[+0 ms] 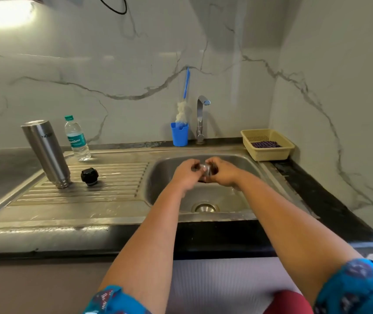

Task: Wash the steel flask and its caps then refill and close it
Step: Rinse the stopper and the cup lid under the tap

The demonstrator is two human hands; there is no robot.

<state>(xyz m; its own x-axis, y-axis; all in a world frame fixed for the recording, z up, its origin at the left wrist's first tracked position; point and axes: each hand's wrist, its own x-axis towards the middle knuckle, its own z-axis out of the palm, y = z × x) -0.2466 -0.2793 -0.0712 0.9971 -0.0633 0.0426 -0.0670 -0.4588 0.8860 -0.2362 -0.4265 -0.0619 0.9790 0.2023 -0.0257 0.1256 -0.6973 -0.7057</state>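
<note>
steel flask (46, 152) inverted on drainboard; both hands (186, 173) gripping steel cap (205, 169)

A home kitchen: a stainless steel sink (237, 164) with a ribbed draining board (85, 189) is set into a dark bench (317, 193) below marble-patterned wall panels (113, 64). A tap (201, 118) stands behind the basin (1 spout), beside a blue cup (179, 134) holding a bottle brush (184, 105) and a yellow plastic basket (269, 143).
</note>
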